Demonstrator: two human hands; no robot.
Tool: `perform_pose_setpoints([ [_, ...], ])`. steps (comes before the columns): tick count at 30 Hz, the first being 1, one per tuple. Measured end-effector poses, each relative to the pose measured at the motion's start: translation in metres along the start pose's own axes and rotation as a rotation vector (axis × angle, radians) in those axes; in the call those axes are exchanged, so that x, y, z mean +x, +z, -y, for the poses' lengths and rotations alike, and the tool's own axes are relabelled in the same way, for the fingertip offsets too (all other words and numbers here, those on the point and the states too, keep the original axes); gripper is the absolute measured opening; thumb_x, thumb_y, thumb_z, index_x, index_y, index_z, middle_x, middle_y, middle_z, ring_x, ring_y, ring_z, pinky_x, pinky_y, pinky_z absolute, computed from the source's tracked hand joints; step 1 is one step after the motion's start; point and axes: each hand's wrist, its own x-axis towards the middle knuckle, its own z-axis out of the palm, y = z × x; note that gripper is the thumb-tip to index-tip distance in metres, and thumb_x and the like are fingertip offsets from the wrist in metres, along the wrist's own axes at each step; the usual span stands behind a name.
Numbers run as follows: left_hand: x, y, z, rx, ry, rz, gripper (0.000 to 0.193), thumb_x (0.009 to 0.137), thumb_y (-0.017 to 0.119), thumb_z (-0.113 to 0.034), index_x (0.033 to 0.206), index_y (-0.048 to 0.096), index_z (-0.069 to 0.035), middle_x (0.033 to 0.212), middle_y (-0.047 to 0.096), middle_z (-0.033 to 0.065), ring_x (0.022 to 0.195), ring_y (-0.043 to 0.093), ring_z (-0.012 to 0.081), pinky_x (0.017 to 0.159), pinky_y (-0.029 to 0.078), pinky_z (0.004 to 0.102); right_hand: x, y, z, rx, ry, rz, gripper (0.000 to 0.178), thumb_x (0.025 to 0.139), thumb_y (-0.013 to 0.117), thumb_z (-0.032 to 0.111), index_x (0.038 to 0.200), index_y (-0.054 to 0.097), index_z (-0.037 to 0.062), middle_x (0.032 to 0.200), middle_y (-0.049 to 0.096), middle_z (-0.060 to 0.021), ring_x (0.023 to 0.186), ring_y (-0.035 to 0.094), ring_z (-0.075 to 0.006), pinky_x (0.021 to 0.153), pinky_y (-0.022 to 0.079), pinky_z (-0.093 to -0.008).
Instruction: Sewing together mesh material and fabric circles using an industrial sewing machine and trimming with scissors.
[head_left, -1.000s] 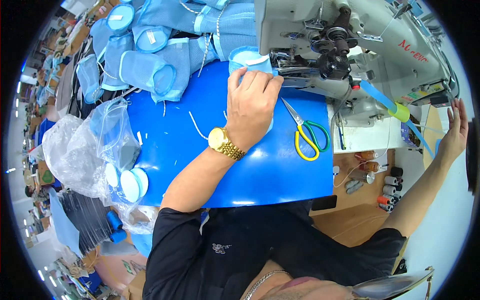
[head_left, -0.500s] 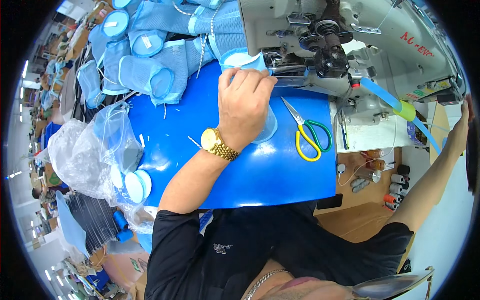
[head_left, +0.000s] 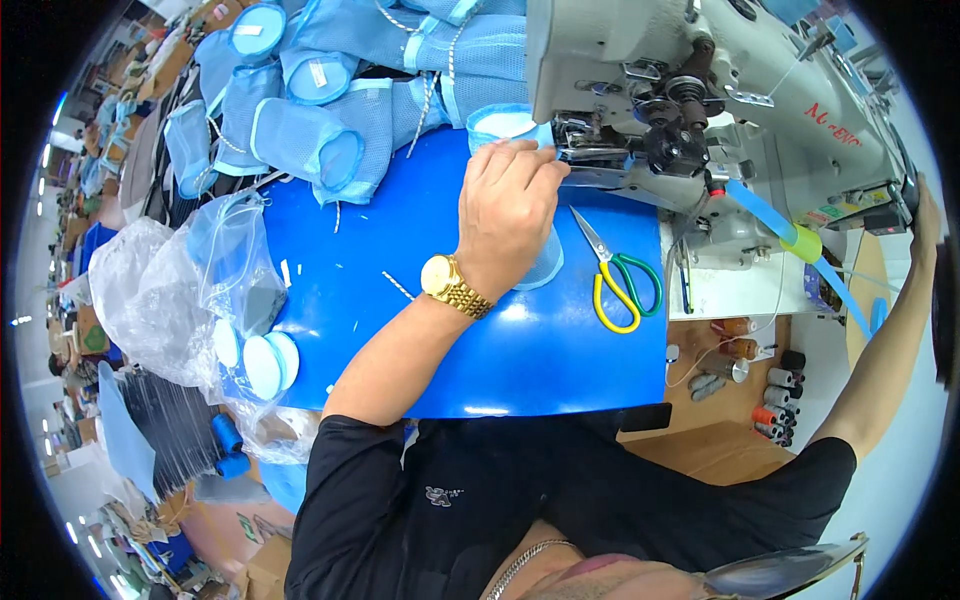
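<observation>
My left hand (head_left: 510, 212), with a gold watch on its wrist, has its fingers bent down onto a light blue mesh bag (head_left: 545, 265) at the sewing machine (head_left: 690, 130). The bag's round end, with a white disc (head_left: 505, 125), shows just beyond my fingertips, beside the machine's needle area. Part of the bag lies under my palm and is hidden. Over at the machine's far right end, my right hand (head_left: 927, 215) reaches up against a dark rounded part; its fingers are mostly hidden. Scissors (head_left: 610, 275) with yellow and green handles lie right of my left hand.
Several blue mesh bags (head_left: 300, 140) with cords are heaped at the back left. Clear plastic bags (head_left: 150, 300) and white discs (head_left: 268, 365) lie along the left edge of the blue table (head_left: 420, 370). Thread spools (head_left: 780, 400) stand below at the right.
The whole view has shifted a little, so the machine appears further right. My left hand stays on the mesh bag, and my right hand stays by the machine's right end.
</observation>
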Motion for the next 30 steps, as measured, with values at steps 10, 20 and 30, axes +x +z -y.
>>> perform_pose_setpoints([
  [10,0.001,0.001,0.001,-0.027,-0.018,-0.062,0.015,0.071,0.063,-0.006,0.086,0.066,-0.005,0.091,0.066,0.0064,0.089,0.06,0.023,0.084,0.045,0.039,-0.081,0.019,0.008,0.974,0.118,-0.077,0.035,0.096,0.058,0.028,0.112,0.063,-0.0027,0.104,0.066,-0.0104,0.096,0.062,-0.0163,0.084,0.048,-0.031],
  [20,-0.014,0.006,0.017,-0.047,-0.059,-0.045,0.028,0.073,0.062,-0.004,0.101,0.066,-0.006,0.076,0.056,0.0032,0.078,0.056,0.0199,0.078,0.041,0.0369,-0.028,-0.05,-0.037,0.739,0.13,0.257,0.039,0.097,0.055,0.038,0.109,0.063,0.0023,0.092,0.064,-0.0039,0.079,0.059,-0.0118,0.072,0.047,-0.0275],
  [30,-0.037,0.008,0.033,0.112,-0.157,0.104,0.033,0.076,0.063,-0.002,0.106,0.071,-0.014,0.078,0.054,0.0028,0.08,0.053,0.0197,0.077,0.038,0.0387,-0.082,0.02,0.062,0.856,0.179,0.138,0.042,0.098,0.052,0.039,0.112,0.063,0.0008,0.079,0.066,-0.0066,0.065,0.064,-0.0135,0.06,0.05,-0.0259],
])
